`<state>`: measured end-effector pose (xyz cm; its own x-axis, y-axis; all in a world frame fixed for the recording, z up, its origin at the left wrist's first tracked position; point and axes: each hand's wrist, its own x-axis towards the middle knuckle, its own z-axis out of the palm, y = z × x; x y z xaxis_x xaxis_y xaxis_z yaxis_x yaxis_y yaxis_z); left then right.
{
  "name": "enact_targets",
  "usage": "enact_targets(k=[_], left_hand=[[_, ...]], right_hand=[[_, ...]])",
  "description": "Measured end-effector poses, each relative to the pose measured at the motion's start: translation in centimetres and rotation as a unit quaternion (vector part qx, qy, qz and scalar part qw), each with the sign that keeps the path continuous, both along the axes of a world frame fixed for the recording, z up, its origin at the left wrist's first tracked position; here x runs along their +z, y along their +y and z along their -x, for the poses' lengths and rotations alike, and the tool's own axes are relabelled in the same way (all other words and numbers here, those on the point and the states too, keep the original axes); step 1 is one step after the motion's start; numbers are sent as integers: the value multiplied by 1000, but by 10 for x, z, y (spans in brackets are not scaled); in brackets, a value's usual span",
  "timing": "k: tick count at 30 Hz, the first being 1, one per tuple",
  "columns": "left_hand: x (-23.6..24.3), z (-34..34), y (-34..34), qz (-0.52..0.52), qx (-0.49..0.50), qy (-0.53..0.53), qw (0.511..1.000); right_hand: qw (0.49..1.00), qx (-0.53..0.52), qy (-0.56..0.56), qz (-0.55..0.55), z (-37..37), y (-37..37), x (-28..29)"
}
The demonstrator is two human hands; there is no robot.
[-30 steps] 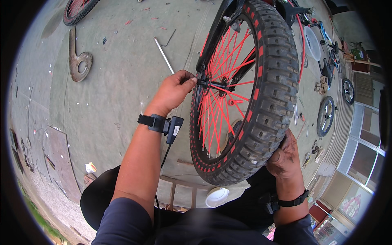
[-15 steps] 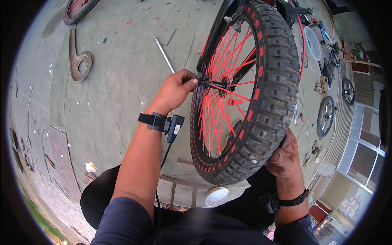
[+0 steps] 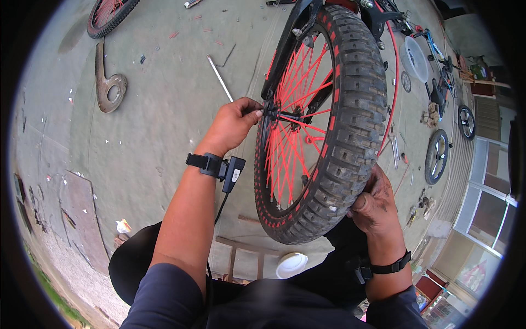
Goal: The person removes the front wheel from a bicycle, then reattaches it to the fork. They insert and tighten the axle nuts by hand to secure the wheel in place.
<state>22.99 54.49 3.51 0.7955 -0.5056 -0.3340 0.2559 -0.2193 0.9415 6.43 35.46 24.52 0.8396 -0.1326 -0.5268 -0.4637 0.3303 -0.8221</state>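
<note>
A bicycle wheel [image 3: 355,104] with a knobby black tyre and red spokes stands upright before me, between the legs of a black fork [image 3: 282,63]. My left hand [image 3: 233,123] is closed, thumb and forefinger pinched at the left end of the hub [image 3: 291,117], by the fork tip. Whatever small part lies in that pinch is hidden by the fingers. Low on the tyre's right side, my dirt-smudged right hand [image 3: 377,205] grips the wheel, its fingertips partly hidden behind the rubber.
A metal rod [image 3: 219,77] and a thin bent hex key lie left of the fork. Farther left are a curved chain guard [image 3: 111,90] and another red-spoked wheel [image 3: 107,19]. A clear basin [image 3: 413,59] and loose wheels [image 3: 436,156] sit right; a white bowl [image 3: 291,265] is below.
The wheel has tilted or shifted slightly left at its tyre, and my right hand has moved left and up with it. My left hand stays pinched at the hub end.
</note>
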Motion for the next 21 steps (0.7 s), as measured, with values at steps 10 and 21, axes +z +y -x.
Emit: enact_targets(k=[10,21], left_hand=[[155,-36,11,-3,130,-93,987],[254,67,-21,-5,14,-502,865]], right_hand=[[998,51,-45,8,-4,-15,-8],[991,-115,-39,-65,2,-41,-30]])
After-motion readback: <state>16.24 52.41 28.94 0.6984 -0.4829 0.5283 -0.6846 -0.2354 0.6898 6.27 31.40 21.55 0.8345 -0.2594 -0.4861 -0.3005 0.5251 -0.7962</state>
